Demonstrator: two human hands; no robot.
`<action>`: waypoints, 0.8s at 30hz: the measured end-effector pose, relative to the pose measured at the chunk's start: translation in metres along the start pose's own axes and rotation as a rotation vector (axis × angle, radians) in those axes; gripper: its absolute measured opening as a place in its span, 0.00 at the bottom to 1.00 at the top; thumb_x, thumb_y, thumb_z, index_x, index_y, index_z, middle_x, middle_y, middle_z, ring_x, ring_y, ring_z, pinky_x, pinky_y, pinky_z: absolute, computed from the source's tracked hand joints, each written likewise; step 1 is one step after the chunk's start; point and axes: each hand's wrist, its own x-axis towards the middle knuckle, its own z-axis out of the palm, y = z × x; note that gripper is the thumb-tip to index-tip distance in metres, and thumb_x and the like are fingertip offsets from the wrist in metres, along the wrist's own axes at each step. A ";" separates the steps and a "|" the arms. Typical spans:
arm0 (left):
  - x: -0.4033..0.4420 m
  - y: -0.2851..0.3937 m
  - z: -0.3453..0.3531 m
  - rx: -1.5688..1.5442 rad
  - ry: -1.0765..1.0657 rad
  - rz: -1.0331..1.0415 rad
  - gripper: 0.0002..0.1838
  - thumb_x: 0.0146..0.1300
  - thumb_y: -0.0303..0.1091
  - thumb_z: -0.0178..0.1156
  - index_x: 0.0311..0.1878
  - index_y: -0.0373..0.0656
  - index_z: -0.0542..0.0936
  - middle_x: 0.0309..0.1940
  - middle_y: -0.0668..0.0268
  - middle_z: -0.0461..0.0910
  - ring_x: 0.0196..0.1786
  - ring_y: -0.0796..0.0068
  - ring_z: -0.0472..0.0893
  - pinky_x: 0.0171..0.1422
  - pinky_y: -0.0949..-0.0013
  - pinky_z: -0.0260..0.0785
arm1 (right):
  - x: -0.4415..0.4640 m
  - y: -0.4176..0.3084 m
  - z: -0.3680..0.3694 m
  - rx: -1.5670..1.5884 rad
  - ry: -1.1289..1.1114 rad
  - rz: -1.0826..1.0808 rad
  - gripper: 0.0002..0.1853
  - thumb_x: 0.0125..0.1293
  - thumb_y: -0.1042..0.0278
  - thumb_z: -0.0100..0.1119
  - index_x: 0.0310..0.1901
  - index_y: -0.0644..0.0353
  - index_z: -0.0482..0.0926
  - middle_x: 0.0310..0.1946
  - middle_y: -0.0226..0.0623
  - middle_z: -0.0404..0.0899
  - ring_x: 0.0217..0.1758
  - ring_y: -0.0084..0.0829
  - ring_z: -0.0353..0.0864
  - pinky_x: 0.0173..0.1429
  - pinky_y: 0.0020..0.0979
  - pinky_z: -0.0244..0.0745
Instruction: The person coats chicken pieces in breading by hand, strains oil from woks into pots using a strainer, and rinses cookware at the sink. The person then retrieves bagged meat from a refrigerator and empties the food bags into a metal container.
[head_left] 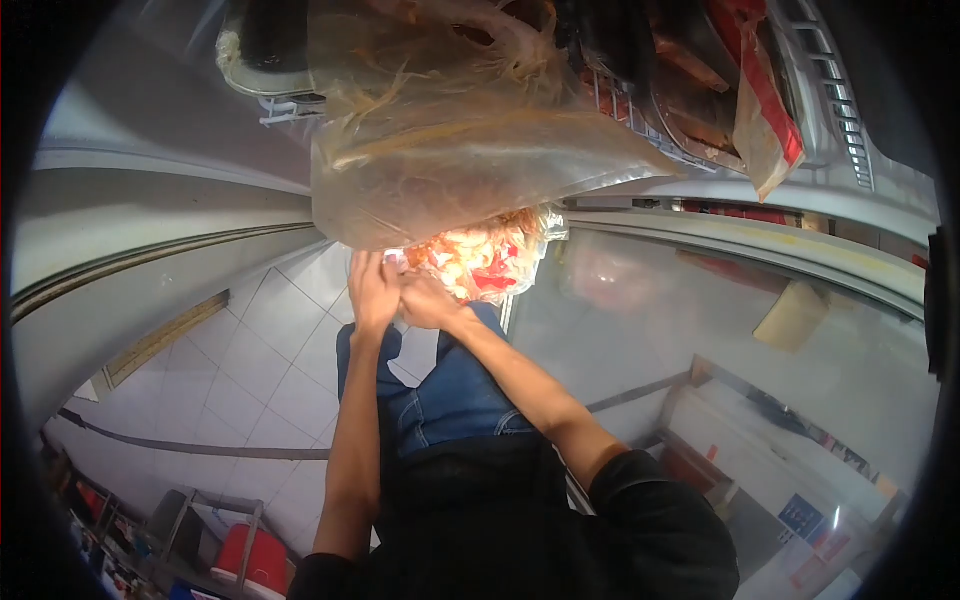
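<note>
A clear plastic bag (490, 255) with orange, white and red contents lies brightly lit in front of me, low in the open cabinet. My left hand (373, 288) is at its left edge, fingers bent and closed at the plastic. Right beside it, touching it, my right hand (430, 300) is curled closed at the same edge. A small pale piece (395, 257) shows by the fingertips; I cannot tell what it is. Above both hands hangs a large cloudy plastic bag (480, 150), which hides part of the lit bag.
White wire racks (850, 110) hold more packages, including a red-striped bag (770, 110), at upper right. A glass door (640, 310) stands on the right, with a cabinet wall (170, 220) on the left. Behind are a tiled floor (250, 370) and a red container (250, 558).
</note>
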 end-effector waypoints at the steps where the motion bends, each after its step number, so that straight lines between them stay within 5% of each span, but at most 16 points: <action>1: 0.002 0.000 0.003 0.102 -0.125 0.049 0.24 0.67 0.40 0.56 0.63 0.41 0.71 0.65 0.51 0.68 0.67 0.52 0.67 0.68 0.56 0.60 | -0.007 0.002 -0.006 0.249 0.071 0.141 0.16 0.51 0.76 0.57 0.45 0.63 0.76 0.42 0.42 0.77 0.48 0.43 0.75 0.56 0.42 0.66; 2: 0.004 -0.001 0.007 0.204 -0.249 0.102 0.25 0.66 0.42 0.57 0.64 0.43 0.72 0.64 0.53 0.70 0.66 0.54 0.68 0.67 0.56 0.61 | -0.014 0.007 -0.016 0.496 0.144 0.282 0.16 0.49 0.76 0.57 0.43 0.65 0.76 0.44 0.45 0.76 0.50 0.45 0.73 0.59 0.43 0.65; 6: -0.008 -0.010 0.015 0.470 -0.262 0.287 0.36 0.58 0.46 0.64 0.70 0.51 0.66 0.72 0.56 0.58 0.70 0.53 0.61 0.65 0.44 0.58 | -0.043 0.073 -0.076 -0.440 0.486 0.819 0.25 0.52 0.69 0.61 0.53 0.67 0.71 0.48 0.50 0.72 0.52 0.48 0.70 0.58 0.49 0.64; 9: -0.010 -0.014 0.023 0.606 -0.337 0.242 0.41 0.58 0.47 0.65 0.74 0.55 0.59 0.75 0.57 0.49 0.73 0.51 0.55 0.66 0.40 0.55 | -0.052 0.127 -0.094 -0.524 0.586 0.839 0.30 0.52 0.57 0.65 0.52 0.70 0.70 0.54 0.56 0.69 0.57 0.51 0.67 0.58 0.53 0.65; 11: -0.002 -0.008 0.030 0.665 -0.373 0.189 0.42 0.58 0.46 0.64 0.74 0.57 0.57 0.76 0.57 0.48 0.74 0.51 0.54 0.67 0.38 0.54 | -0.046 0.145 -0.095 -0.500 0.057 1.020 0.31 0.56 0.48 0.61 0.51 0.68 0.70 0.47 0.57 0.75 0.53 0.54 0.74 0.57 0.53 0.68; 14: 0.002 0.004 0.030 0.692 -0.391 0.102 0.40 0.58 0.46 0.64 0.73 0.57 0.59 0.74 0.57 0.51 0.75 0.51 0.52 0.68 0.35 0.51 | -0.028 0.163 -0.094 -0.252 -0.034 1.270 0.36 0.53 0.45 0.64 0.56 0.67 0.72 0.36 0.52 0.82 0.46 0.51 0.82 0.52 0.50 0.74; 15: 0.003 0.006 0.027 0.657 -0.386 0.084 0.37 0.58 0.46 0.64 0.71 0.57 0.64 0.72 0.57 0.55 0.75 0.51 0.51 0.69 0.33 0.49 | -0.052 0.196 -0.063 -0.290 -0.008 1.138 0.27 0.56 0.46 0.61 0.43 0.65 0.81 0.29 0.52 0.83 0.38 0.53 0.85 0.45 0.49 0.78; 18: 0.002 0.000 0.029 0.596 -0.382 0.098 0.39 0.59 0.46 0.63 0.73 0.58 0.60 0.75 0.56 0.50 0.76 0.50 0.50 0.68 0.30 0.48 | -0.052 0.201 -0.075 -0.169 -0.013 1.133 0.18 0.58 0.52 0.57 0.31 0.62 0.84 0.36 0.56 0.83 0.41 0.55 0.83 0.46 0.47 0.79; 19: 0.000 -0.001 0.031 0.591 -0.377 0.099 0.39 0.59 0.46 0.63 0.73 0.58 0.60 0.75 0.56 0.50 0.76 0.50 0.50 0.68 0.30 0.48 | -0.059 0.201 -0.086 -0.141 -0.009 1.010 0.22 0.63 0.50 0.52 0.37 0.66 0.82 0.33 0.59 0.80 0.39 0.58 0.81 0.47 0.48 0.77; 24: -0.008 0.020 0.028 0.398 -0.248 0.083 0.36 0.60 0.42 0.63 0.71 0.48 0.64 0.73 0.51 0.54 0.73 0.47 0.55 0.71 0.40 0.51 | -0.073 0.156 -0.117 0.005 0.065 0.873 0.18 0.63 0.58 0.48 0.34 0.65 0.81 0.32 0.59 0.79 0.39 0.57 0.80 0.44 0.49 0.75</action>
